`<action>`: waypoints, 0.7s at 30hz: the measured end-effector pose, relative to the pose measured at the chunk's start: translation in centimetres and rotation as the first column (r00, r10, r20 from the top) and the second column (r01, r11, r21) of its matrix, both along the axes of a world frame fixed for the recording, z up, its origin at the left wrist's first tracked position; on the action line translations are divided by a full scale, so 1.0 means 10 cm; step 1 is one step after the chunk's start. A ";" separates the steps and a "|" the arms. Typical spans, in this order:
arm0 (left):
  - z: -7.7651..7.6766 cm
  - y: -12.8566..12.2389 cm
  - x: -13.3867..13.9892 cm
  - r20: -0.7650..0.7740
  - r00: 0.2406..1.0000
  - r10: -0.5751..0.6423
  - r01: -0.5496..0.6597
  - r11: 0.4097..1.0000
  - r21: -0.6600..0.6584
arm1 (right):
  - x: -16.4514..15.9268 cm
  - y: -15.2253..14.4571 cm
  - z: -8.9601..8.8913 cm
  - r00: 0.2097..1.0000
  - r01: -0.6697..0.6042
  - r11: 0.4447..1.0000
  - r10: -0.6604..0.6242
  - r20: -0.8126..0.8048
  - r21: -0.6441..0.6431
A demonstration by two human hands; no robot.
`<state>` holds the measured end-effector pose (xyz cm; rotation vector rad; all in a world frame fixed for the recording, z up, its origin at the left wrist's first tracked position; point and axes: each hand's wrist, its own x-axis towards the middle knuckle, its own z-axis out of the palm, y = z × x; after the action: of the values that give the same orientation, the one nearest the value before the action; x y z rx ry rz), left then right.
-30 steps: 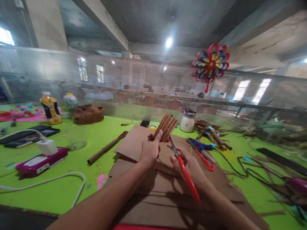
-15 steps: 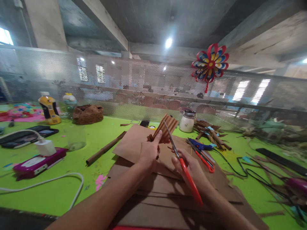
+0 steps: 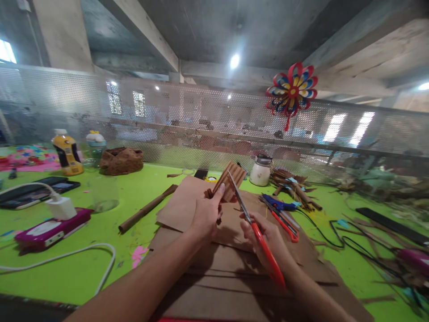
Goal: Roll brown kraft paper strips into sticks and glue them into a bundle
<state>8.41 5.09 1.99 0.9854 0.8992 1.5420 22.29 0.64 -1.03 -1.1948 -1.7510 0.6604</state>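
My left hand (image 3: 208, 213) is closed on a small piece of corrugated cardboard (image 3: 232, 180), brown with darker ridges, its thumb pressed on the near face. Below the thumb, more brown scraps stick out of the grip, partly hidden by the fingers. In my right hand (image 3: 264, 232) is a pair of scissors (image 3: 264, 248) with red handles, blades pointing up and left. The blade tips lie against or just in front of the striped piece; I cannot tell whether they cut into it. Under both hands lie flat brown cardboard sheets (image 3: 214, 277).
A blue glue gun (image 3: 279, 202) and red-handled scissors (image 3: 288, 228) lie right of my hands. Left are a rolled cardboard tube (image 3: 147, 209), a clear cup (image 3: 106, 197) and a purple power strip (image 3: 55, 230) with a white cable. A white jar (image 3: 260, 171) stands behind.
The striped cardboard and scissors tips have dipped slightly, while both hands keep their grip. The whole view has shifted a little.
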 end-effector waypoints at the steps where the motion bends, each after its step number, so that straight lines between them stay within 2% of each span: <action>1: -0.01 0.01 0.00 0.007 1.000 -0.002 0.002 1.000 -0.009 | 0.00 0.01 -0.02 1.000 0.009 1.000 -0.009 -0.005 0.004; 6: -0.04 0.03 -0.01 0.018 0.999 -0.044 0.044 0.999 -0.012 | -0.02 0.02 -0.11 0.995 0.086 0.995 -0.084 -0.050 0.051; 12: -0.02 -0.01 -0.02 0.033 0.994 -0.108 0.109 0.994 -0.034 | -0.02 0.00 -0.09 0.999 0.039 0.997 -0.038 -0.011 0.067; 21: -0.05 -0.12 0.06 0.007 0.969 -0.247 0.247 0.967 -0.061 | 0.00 0.00 -0.06 0.998 0.065 0.993 -0.065 0.000 0.098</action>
<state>9.00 3.91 1.46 1.0129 0.7874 1.2956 22.24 0.65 -1.59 -1.1805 -1.7194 0.5291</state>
